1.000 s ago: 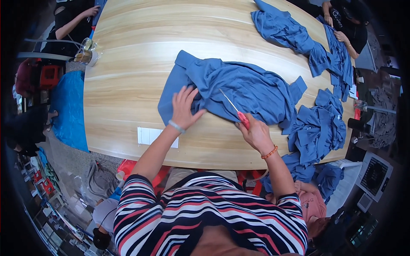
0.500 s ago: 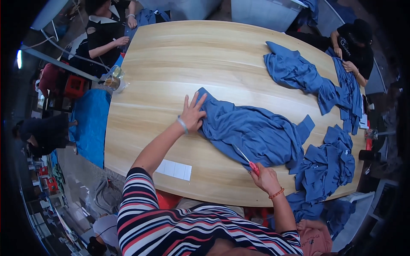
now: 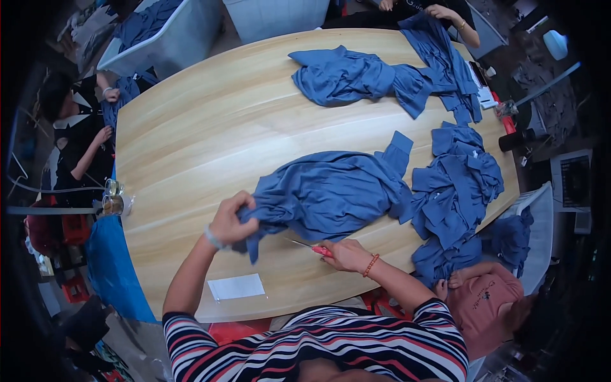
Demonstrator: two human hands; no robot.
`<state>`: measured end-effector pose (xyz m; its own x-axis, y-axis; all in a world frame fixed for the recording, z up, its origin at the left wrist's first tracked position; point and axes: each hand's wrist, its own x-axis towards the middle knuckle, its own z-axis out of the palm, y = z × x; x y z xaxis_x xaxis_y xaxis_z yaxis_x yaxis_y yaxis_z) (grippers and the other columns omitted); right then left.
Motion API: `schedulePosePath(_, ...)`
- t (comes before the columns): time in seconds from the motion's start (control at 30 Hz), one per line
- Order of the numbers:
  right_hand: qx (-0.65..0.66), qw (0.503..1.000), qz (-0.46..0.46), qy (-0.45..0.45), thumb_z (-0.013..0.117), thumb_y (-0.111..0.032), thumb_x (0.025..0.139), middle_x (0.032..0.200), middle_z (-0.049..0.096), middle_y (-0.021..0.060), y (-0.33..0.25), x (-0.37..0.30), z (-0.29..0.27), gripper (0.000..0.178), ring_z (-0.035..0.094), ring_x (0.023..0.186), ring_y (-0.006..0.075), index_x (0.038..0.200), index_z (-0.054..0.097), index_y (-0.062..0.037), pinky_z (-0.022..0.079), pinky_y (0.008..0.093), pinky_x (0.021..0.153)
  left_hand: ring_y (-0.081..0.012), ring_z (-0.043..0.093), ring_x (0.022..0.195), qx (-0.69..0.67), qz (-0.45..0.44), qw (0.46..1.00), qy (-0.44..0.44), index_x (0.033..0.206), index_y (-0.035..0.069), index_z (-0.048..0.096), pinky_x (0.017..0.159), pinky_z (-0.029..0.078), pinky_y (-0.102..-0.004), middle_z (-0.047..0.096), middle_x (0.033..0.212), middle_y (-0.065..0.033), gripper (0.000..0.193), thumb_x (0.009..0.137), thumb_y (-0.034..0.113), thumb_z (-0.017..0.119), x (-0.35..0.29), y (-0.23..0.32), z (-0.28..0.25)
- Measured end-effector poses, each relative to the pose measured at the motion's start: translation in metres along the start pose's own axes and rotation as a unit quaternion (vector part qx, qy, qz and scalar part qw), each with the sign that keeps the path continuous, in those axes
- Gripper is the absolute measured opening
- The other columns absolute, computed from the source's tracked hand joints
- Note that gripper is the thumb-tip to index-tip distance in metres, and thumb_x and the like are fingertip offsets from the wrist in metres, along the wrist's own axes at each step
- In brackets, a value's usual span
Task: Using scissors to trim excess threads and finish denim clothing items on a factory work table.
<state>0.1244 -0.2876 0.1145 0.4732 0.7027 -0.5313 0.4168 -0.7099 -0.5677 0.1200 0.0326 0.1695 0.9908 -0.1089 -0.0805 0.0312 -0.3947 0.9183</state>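
A crumpled blue knit garment (image 3: 324, 188) lies in front of me on the wooden table. My left hand (image 3: 232, 219) is closed on its left end, where a loose flap hangs down past the fingers. In my right hand (image 3: 349, 256) is a red-handled tool with a slim pointed metal blade (image 3: 321, 251). Its tip points left, just below the garment's near edge and apart from the cloth. Whether the tool has one blade or two I cannot tell.
More blue garments lie in a pile (image 3: 455, 184) at the right and in a bundle (image 3: 356, 79) at the far side. White paper (image 3: 237, 288) rests near my left forearm. A jar (image 3: 113, 197) stands at the left edge. Co-workers sit at the far left, far right and near right.
My left hand has gone from lying spread on the garment to gripping its left end, drawn nearer. My right hand with the tool has moved left. The whole view has turned.
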Motion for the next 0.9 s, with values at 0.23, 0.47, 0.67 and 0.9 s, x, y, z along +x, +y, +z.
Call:
schedulePosePath(0.23,-0.032,0.976,-0.145,0.162,0.045,-0.044,0.095,0.154,0.013,0.017,0.059,0.057,-0.003,0.073,0.013,0.142,0.0306,0.148,0.013,-0.0048,0.005,0.0411,0.117,-0.0153,0.061,0.077,-0.094,0.141,0.985,-0.037,0.096,0.001,0.062,0.066,0.046,-0.0243,0.064,0.091,-0.011,0.051,0.053,0.008,0.088,-0.113,0.142,-0.084)
schedulePosePath(0.47,-0.209,0.957,-0.184,0.076,0.057,-0.028,0.086,0.13,0.054,0.0135,-0.021,0.147,-0.199,0.04,0.046,0.123,0.0304,0.121,0.059,-0.0082,0.033,0.0371,0.107,-0.0206,0.065,0.083,0.288,-0.065,0.935,0.196,0.11,-0.001,0.059,0.073,0.05,-0.028,0.066,0.096,-0.0133,0.048,0.067,0.009,0.078,-0.133,0.11,-0.137)
schedulePosePath(0.67,-0.052,0.957,-0.158,0.238,0.05,-0.025,0.09,0.077,0.064,0.0099,-0.175,0.218,-0.293,0.025,0.058,0.057,0.0179,0.095,0.064,-0.0052,0.051,0.0297,0.054,-0.0294,0.066,0.084,0.35,0.007,0.855,0.384,0.104,0.002,0.063,0.074,0.051,-0.0322,0.066,0.094,-0.0152,0.03,0.075,0.005,0.07,-0.12,0.046,-0.192)
schedulePosePath(0.9,-0.119,0.991,-0.046,0.052,0.059,-0.03,0.083,0.095,0.065,0.0212,-0.117,0.226,-0.2,0.045,0.065,0.085,0.0339,0.121,0.051,-0.0081,0.05,0.0432,0.076,-0.0358,0.062,0.091,0.476,-0.156,0.825,0.262,0.117,0.008,0.058,0.078,0.05,-0.0411,0.062,0.106,-0.0184,0.039,0.08,0.013,0.066,-0.14,-0.157,-0.194)
